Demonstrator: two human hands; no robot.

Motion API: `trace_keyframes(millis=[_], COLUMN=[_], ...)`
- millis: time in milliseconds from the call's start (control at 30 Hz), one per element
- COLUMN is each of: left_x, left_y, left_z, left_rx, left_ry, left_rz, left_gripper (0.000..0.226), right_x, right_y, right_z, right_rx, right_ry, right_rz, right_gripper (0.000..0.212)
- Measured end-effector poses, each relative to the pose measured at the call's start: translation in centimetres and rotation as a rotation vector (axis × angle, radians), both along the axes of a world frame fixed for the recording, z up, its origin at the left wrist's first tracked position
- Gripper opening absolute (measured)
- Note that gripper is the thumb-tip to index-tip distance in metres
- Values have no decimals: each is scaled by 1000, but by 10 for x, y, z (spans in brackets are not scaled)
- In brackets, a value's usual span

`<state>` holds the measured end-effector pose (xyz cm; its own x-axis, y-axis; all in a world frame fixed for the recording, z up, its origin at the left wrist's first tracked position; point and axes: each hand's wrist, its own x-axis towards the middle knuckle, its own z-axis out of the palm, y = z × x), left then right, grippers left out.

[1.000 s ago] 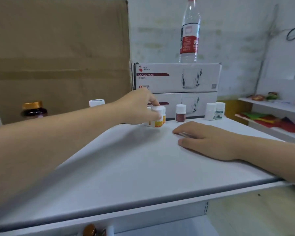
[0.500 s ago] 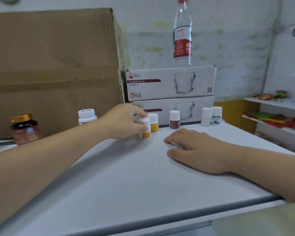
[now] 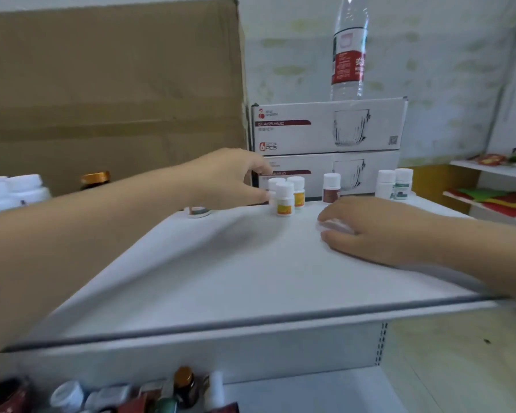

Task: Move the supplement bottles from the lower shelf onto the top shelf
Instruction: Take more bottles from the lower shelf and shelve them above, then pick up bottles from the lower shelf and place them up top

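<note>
On the white top shelf [image 3: 251, 263] three small white bottles with yellow labels stand together near the back; the front one [image 3: 284, 199] stands free. My left hand [image 3: 230, 180] hovers just left of them, fingers loosely curved, holding nothing. My right hand [image 3: 385, 231] lies flat on the shelf top. Further right stand a brown-labelled bottle [image 3: 331, 187] and two green-labelled ones [image 3: 403, 183]. Several bottles crowd the lower shelf, among them an amber one [image 3: 185, 386] and a white-capped one [image 3: 67, 394].
A big cardboard box [image 3: 111, 84] and two stacked glass-mug boxes [image 3: 328, 126] wall off the back, with a water bottle [image 3: 349, 55] on top. White bottles [image 3: 21, 189] and a gold-capped jar [image 3: 96, 177] stand at the left. Side shelves [image 3: 495, 186] are at the right.
My left hand has let go of the yellow-labelled bottle, which now stands on the top shelf. My view has dipped, so the lower shelf's bottles show. The right hand stays flat.
</note>
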<state>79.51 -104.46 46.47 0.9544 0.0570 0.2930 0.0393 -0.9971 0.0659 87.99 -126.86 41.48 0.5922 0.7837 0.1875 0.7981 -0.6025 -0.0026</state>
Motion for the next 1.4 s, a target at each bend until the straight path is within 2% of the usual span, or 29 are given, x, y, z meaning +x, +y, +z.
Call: trace_keyframes(millis=[100,200,367,433,533,700,833,933,1133,1267,1400], left_x=[-54,-121,-241,-284,-344,-407,-419,-415,-381,-338,-295], left_y=[10,22,48,59,73,103,127,143,167,183,200], left_z=[6,6,-11,-24,-50,-116,-190,-246,-346,-404,-455], left_rx=[36,56,69,60,91,69,-20,-176,-465,-566,-728], left_ry=[19,38,-50,-117,-157,-35,47,26,10,91,140], left_rz=[37,58,56,17,-26,-2,176,284,497,582,687], left_gripper=[38,25,24,21,19,29,28,25,26,33,41], right_x=[-27,-73,-174,-210,-259,-312,-319,-318,-305,-279,-249], right_y=[2,8,22,25,32,51,73,100,166,216,266], right_z=[14,24,20,13,-7,-73,-143,-206,-310,-358,-398], right_rx=[-46,1,89,107,158,33,52,139,204,248,310], right_ry=[-113,-155,-152,-169,-156,-110,64,218,411,560,647], right_rz=[-26,10,80,80,73,38,-14,-85,-152,-158,-144], right_gripper=[39,34,34,38,34,41,30,26,38,46,44])
